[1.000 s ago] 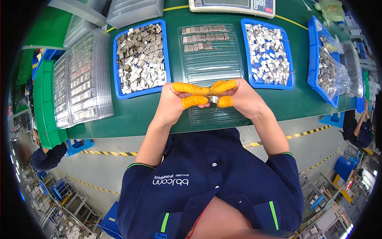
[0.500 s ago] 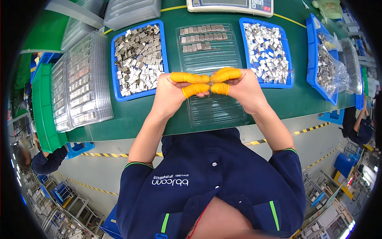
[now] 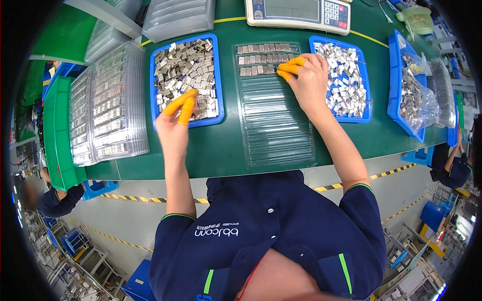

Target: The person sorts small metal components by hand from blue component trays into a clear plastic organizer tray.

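Observation:
My left hand (image 3: 174, 120), with yellow finger cots, is over a blue tray (image 3: 220, 95) heaped with small silver block-shaped parts (image 3: 183, 62). Its covered fingertips come together at the pile; anything between them is hidden. At the end of the third row in a clear ribbed plastic tray (image 3: 276, 125), my right hand (image 3: 309, 83) pinches a small silver part (image 3: 272, 69), partly covered by its yellow-capped fingers. Three rows of such parts lie at the far end of that clear tray, and its nearer grooves hold none.
Right of the clear tray is a blue tray of white parts with thin wires (image 3: 346, 90). A scale (image 3: 298, 12) stands at the back. Filled clear trays (image 3: 110, 100) and a green bin (image 3: 63, 135) are at left; another blue bin (image 3: 401, 105) is at far right.
My hands were together above the clear tray and have separated. The left moved left to the silver parts; the right moved away from me to the third row's end.

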The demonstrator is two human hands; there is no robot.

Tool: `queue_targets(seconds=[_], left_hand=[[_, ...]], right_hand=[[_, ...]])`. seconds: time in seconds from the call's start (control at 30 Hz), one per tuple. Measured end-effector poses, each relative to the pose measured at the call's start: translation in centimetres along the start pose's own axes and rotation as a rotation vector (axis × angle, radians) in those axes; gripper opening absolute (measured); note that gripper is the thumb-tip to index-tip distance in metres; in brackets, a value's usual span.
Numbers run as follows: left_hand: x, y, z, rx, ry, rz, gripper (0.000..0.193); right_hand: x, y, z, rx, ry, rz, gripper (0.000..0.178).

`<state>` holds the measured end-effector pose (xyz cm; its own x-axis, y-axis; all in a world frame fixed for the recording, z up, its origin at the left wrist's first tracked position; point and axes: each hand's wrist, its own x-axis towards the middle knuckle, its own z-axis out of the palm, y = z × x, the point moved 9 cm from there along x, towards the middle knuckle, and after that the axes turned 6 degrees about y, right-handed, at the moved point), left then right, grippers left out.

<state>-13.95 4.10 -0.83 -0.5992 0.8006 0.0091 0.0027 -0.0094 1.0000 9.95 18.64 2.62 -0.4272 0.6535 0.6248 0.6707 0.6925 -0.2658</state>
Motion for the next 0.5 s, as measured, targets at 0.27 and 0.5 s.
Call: queue_targets(seconds=[0.27, 0.5], left_hand=[[0.4, 0.0, -4.6, 0.07, 0.189, 0.028, 0.023], [1.2, -0.2, -3.2, 0.104, 0.171, 0.089, 0.023]], right_hand=[[0.3, 0.6, -1.5, 0.114, -0.024, 0.088, 0.016], [6.4, -0.5, -19.5, 1.348, 0.381, 0.056, 0.053]])
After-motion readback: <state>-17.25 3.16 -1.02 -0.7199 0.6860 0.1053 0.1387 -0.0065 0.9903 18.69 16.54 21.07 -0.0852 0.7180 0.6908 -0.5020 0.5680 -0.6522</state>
